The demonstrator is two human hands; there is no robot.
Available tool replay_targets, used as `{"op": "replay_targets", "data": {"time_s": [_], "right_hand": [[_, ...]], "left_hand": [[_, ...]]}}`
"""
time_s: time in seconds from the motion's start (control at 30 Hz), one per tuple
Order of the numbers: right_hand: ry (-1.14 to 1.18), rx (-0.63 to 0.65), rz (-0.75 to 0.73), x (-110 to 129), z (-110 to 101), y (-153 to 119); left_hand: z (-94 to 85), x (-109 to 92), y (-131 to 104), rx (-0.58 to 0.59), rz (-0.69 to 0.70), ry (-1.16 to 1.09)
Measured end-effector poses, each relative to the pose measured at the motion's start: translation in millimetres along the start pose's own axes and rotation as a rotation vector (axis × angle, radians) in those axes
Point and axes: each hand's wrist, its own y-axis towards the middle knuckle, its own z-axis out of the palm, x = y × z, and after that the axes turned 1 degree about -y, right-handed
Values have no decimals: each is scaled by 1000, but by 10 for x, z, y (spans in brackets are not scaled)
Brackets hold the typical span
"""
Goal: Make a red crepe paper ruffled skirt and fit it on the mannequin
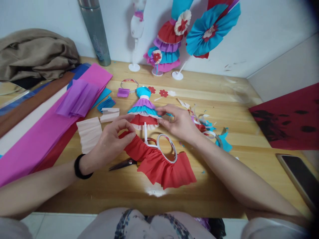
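Note:
A small mannequin in a layered crepe paper dress in blue, purple, white and red lies on the table, its white stand pole pointing toward me. My left hand is closed, thumb and finger pinching one end of a gathered red crepe paper strip. This ruffled strip spreads in front of the stand. My right hand grips the right edge of the skirt between thumb and fingers. A roll of tape stands by the red strip, and dark scissors lie partly under it.
Folded crepe sheets and a beige crepe piece lie left. Paper scraps are scattered right, with a phone farther over. Behind stand a bottle, a bare mannequin and dressed ones. Red paper flowers lie behind the dress.

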Motion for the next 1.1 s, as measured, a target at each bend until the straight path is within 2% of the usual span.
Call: {"op": "replay_targets", "data": {"time_s": [0.13,0.37,0.47,0.57,0.63,0.77,0.83,0.9,1.0,1.1], "right_hand": [[-90,31,-31,-11,22,-37],[-56,-32,52,-58,38,-21],[-38,-53,4,-20,-2,-27],[-22,-110,-56,119,-98,-113],[39,-57,-25,243,-172,-221],[118,244,-34,435,-247,-496],[89,339,-40,482,-234,-622],[52,375,-25,511,-209,-715],[48,432,103,554,-200,-772],[138,413,214,603,-256,-741]], "left_hand": [[2,9,0,9,5,-5],[4,0,5,10,-18,-20],[2,-10,5,18,-51,-50],[2,-8,1,19,-78,-101],[4,-6,0,22,-83,-118],[12,-9,7,28,-76,-139],[15,-12,15,31,-71,-151],[14,-12,21,29,-74,-150],[6,-11,24,25,-80,-134],[-3,-16,20,28,-67,-134]]}}
